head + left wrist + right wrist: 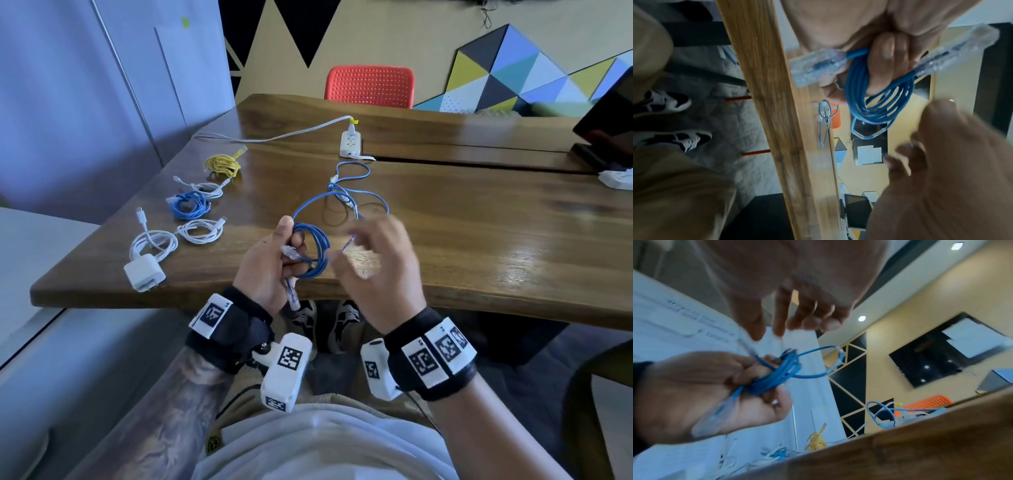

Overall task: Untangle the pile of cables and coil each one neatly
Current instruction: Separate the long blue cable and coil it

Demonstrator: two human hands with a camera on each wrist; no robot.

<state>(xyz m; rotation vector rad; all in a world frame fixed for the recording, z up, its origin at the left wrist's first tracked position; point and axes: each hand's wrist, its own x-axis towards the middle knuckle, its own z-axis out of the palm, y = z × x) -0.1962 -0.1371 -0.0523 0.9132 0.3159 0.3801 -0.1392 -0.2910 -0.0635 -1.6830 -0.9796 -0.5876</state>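
Within left hand (265, 267), round blue coil (313, 251).

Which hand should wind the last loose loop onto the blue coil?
Right, probably. The left hand already grips the blue coil and both plugs. The right hand hovers beside it, fingers apparently free, nearest the loose loop.

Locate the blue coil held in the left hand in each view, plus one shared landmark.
Head: blue coil centre frame, gripped by the left hand over the table's near edge.
Left wrist: upper middle, hanging from the curled fingers.
Right wrist: left of centre, in the left hand.
Shared landmark: the orange chair, upper centre in head, a small patch mid-frame in left wrist, lower right in right wrist.
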